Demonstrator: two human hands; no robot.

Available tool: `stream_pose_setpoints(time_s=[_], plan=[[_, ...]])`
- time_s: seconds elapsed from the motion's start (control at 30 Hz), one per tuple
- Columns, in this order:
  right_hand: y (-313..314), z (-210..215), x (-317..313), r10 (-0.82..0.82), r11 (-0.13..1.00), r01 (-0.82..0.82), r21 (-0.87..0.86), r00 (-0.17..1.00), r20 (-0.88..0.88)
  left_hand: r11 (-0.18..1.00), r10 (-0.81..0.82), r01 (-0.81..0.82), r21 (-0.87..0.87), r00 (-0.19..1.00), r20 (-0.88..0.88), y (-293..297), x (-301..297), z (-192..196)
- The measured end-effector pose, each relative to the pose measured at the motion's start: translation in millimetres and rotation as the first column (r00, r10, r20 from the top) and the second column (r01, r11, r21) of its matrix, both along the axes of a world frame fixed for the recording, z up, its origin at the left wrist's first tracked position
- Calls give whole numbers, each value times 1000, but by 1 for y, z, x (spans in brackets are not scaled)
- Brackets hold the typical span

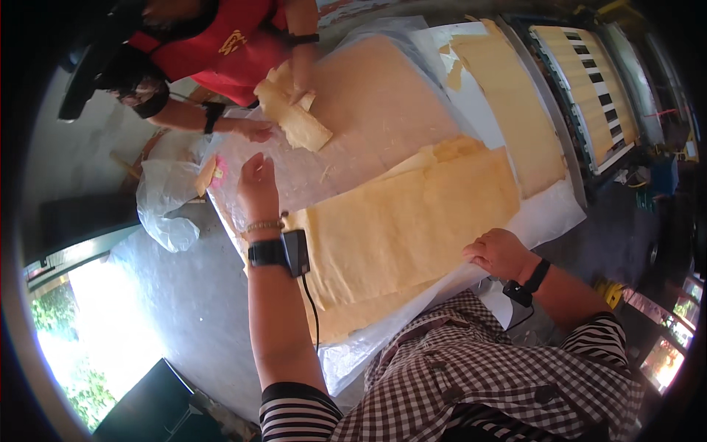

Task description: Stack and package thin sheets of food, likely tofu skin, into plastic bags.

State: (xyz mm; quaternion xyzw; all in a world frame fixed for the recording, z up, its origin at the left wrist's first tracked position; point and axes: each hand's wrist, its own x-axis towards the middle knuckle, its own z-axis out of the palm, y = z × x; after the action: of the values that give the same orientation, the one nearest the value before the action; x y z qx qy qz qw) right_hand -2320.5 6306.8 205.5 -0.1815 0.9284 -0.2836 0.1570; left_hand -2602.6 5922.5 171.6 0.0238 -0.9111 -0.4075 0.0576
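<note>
A stack of thin, tan, papery-looking sheets [412, 221] lies on the near half of a plastic-covered table; I cannot tell their material. My left hand [258, 184] is raised over the table's left side, beyond the stack's left corner. Its fingers are curled closed; whether anything small is in them is hidden. At the stack's near right edge, my right hand [502, 252] has its fingers bent closed beside the clear plastic film [541, 214]. What they pinch, if anything, does not show. A co-worker's hand [302, 77] holds a crumpled tan piece [294, 121] across the table.
A co-worker in a red apron [221, 51] stands at the far left, another hand [254, 130] close to mine. A clear plastic bag [168, 199] hangs at the table's left. More tan sheet [508, 96] lies at the right, before a frame with black-and-white blocks [596, 88].
</note>
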Motion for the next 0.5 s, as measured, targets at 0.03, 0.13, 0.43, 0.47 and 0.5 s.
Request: stream_pose_setpoints(time_s=[0.03, 0.13, 0.43, 0.47, 0.5], plan=[[1, 3, 0, -39, 999, 39, 0, 999, 10, 999, -3, 2, -44, 1000, -26, 4, 7, 4], [5, 18, -4, 24, 1000, -24, -11, 999, 29, 879, 157, -213, 427, 974, 164, -23, 22, 2], [9, 35, -6, 69, 994, -64, -91, 997, 44, 993, -13, -14, -113, 973, -230, 24, 97, 129], [11, 35, -2, 61, 994, -56, -91, 997, 52, 994, -20, -6, -113, 975, -222, 36, 107, 140], [10, 33, -3, 84, 995, -81, -53, 995, 61, 960, -219, 164, -226, 944, -246, 41, 115, 152]])
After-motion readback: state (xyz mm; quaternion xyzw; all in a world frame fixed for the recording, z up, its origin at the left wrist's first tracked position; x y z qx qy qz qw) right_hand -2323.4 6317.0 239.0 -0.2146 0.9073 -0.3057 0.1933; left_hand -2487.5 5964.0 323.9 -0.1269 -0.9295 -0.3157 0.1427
